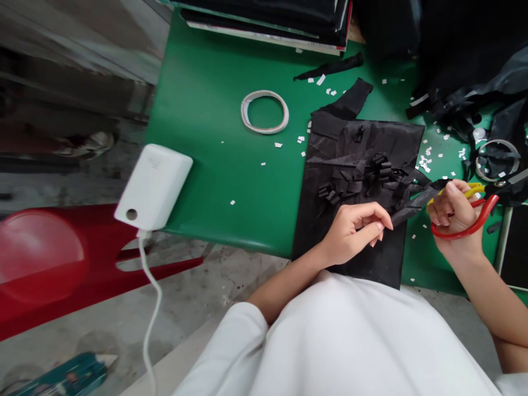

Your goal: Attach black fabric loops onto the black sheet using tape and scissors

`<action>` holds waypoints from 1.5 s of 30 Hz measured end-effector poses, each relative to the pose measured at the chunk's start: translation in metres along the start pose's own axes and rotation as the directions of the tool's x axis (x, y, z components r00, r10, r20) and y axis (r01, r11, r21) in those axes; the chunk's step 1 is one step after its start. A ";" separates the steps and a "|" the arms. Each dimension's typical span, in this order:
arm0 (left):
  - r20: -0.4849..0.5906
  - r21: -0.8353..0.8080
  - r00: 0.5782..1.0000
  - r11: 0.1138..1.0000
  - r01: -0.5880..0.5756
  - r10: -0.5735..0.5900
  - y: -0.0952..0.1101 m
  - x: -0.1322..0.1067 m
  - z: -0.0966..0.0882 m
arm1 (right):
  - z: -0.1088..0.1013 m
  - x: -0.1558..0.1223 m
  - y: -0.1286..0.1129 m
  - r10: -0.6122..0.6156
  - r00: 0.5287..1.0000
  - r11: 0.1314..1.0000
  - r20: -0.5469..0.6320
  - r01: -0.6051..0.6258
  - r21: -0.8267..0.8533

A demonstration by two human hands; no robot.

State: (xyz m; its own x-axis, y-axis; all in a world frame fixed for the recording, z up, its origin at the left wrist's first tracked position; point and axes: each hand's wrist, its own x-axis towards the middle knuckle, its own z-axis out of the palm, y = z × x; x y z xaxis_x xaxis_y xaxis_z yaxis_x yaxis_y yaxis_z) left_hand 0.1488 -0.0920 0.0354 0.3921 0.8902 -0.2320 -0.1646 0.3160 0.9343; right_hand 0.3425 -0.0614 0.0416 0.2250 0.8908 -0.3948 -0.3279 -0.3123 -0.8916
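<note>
My left hand pinches one end of a black fabric strip between thumb and fingers. The strip runs slantwise up to my right hand, whose closed fingers meet its other end. Looped on that same right hand are scissors with red and yellow handles, their blades pointing away to the right. Below the strip lies a flat black fabric piece, with several small cut black scraps heaped on it.
A white tape ring lies on the green table. Black folders are stacked at the back, dark fabric at right. White paper bits are scattered about. A white corded device overhangs the left edge, near a red chair.
</note>
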 end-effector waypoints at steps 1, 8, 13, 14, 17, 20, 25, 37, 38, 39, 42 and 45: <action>-0.002 0.014 1.000 1.000 0.001 -0.001 0.000 0.000 0.000 | -0.001 0.000 0.000 -0.001 1.000 1.000 -0.009 0.001 -0.001; 0.031 0.109 0.998 0.993 0.044 -0.048 -0.001 0.003 0.001 | -0.002 -0.002 0.006 -0.108 0.994 0.993 0.015 0.109 -0.056; 0.065 0.009 0.988 0.990 0.140 -0.140 -0.003 0.004 0.003 | 0.000 -0.013 0.011 -0.171 0.984 0.980 0.049 0.175 -0.099; 0.069 -0.008 0.986 0.988 0.156 -0.155 -0.003 0.005 0.004 | -0.001 -0.015 0.012 -0.171 0.983 0.975 0.067 0.179 -0.129; 0.063 -0.034 0.985 0.987 0.160 -0.158 -0.004 0.005 0.005 | -0.004 -0.022 0.016 -0.191 0.970 0.936 0.153 0.227 -0.269; 0.051 -0.068 0.990 0.989 0.131 -0.128 -0.004 0.005 0.005 | -0.005 -0.027 0.017 -0.218 0.941 0.865 0.258 0.309 -0.395; 0.009 -0.129 0.994 0.986 0.108 -0.108 -0.003 0.005 0.004 | -0.002 -0.029 0.014 -0.179 0.923 0.808 0.341 0.335 -0.485; -0.141 -0.078 0.982 0.991 0.113 -0.123 -0.005 0.007 0.005 | -0.004 -0.027 0.021 -0.054 0.873 0.787 0.485 0.336 -0.517; -0.156 -0.071 0.980 0.991 0.112 -0.122 -0.005 0.007 0.005 | -0.004 -0.026 0.021 -0.041 0.872 0.797 0.488 0.323 -0.511; -0.177 -0.065 0.977 0.992 0.110 -0.120 -0.004 0.007 0.005 | -0.004 -0.026 0.020 -0.027 0.873 0.807 0.487 0.307 -0.505; -0.239 -0.093 0.964 0.991 0.098 -0.118 -0.004 0.008 0.006 | -0.005 -0.023 0.018 0.025 0.872 0.832 0.488 0.253 -0.493; -0.269 -0.205 0.956 0.977 0.059 -0.114 -0.004 0.009 0.005 | -0.011 -0.020 0.018 0.088 0.840 0.865 0.535 0.202 -0.460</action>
State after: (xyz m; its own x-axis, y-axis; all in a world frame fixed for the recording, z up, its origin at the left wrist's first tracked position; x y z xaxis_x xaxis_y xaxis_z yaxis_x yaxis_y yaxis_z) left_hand 0.1572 -0.0874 0.0309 0.1503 0.9034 -0.4015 -0.3234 0.4287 0.8436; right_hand 0.3425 -0.0889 0.0310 -0.3304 0.8977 -0.2916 0.1840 -0.2417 -0.9527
